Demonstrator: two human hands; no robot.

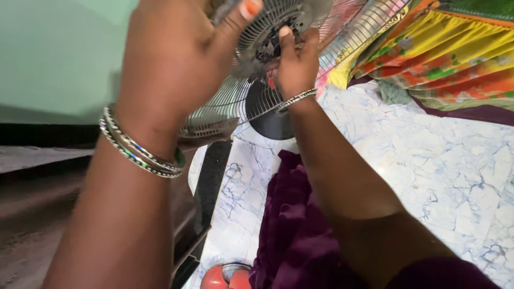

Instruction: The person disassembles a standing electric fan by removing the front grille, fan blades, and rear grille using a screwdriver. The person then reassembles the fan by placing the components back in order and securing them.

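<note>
Head view. The left hand, wrist ringed with bangles, wraps its fingers over the wire fan guard, thumb pressed near the hub. The guard is held raised above the marble-patterned floor, in front of the dark fan base. The right hand pinches at the central hub, fingers nearly closed, apparently on a fastener there. The step appears to be working at the hub; the next move calls for a steady left-hand grip. Patterned cloth lies far right.
</note>
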